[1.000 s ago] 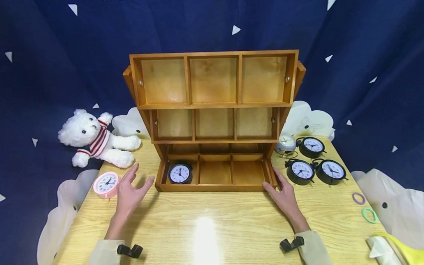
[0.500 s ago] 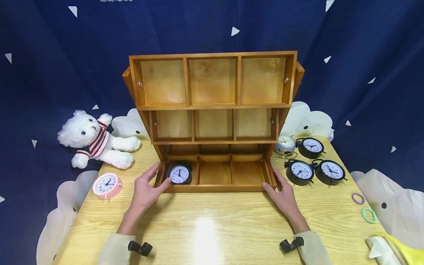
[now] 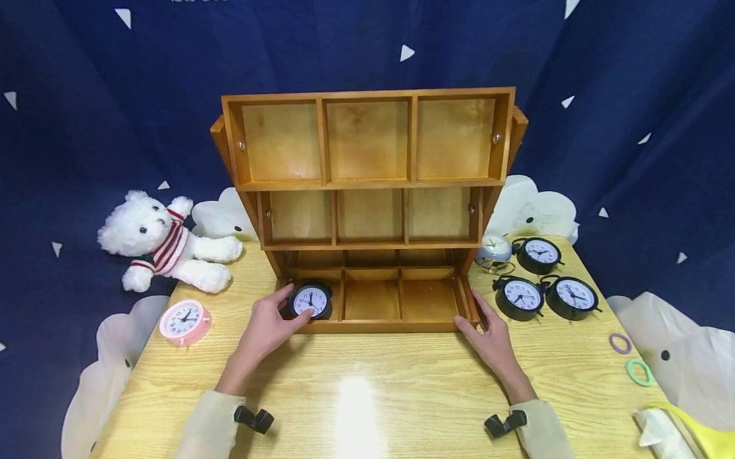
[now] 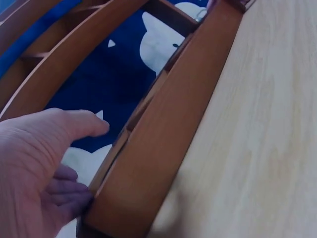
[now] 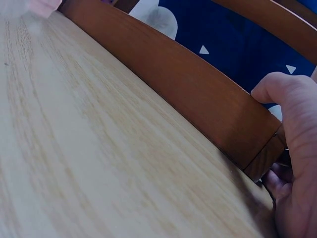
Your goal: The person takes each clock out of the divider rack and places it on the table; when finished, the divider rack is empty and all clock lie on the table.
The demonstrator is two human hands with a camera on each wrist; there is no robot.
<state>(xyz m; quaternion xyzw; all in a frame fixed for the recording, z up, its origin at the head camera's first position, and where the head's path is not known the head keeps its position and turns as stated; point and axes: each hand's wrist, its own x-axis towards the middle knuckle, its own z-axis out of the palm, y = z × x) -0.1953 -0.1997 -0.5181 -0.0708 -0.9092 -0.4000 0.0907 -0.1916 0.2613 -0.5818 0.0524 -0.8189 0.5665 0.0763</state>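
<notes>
A wooden tiered organizer box (image 3: pixel 376 328) stands unfolded on the table, its trays split into compartments. In the bottom tray's left compartment lies a black alarm clock (image 3: pixel 311 302). My left hand (image 3: pixel 271 324) reaches over that tray's left corner. Its thumb overlaps the clock's lower face in the head view; in the left wrist view the thumb (image 4: pixel 89 124) hangs free above the front board, and the clock is not seen. My right hand (image 3: pixel 494 338) grips the bottom tray's right end. Its thumb (image 5: pixel 272 87) lies at the front board's top edge, fingers curled around the end.
A pink alarm clock (image 3: pixel 184 322) and a white teddy bear (image 3: pixel 172 243) are at the left. Several clocks, among them a black alarm clock (image 3: pixel 521 297), stand right of the box. Farther right lie a purple ring (image 3: pixel 620 344), a green ring (image 3: pixel 639 372) and a yellow-handled thing (image 3: pixel 713 437).
My left hand has moved right, from beside the pink clock to the bottom tray's left end and then over the black clock. The right hand stays in place on the box.
</notes>
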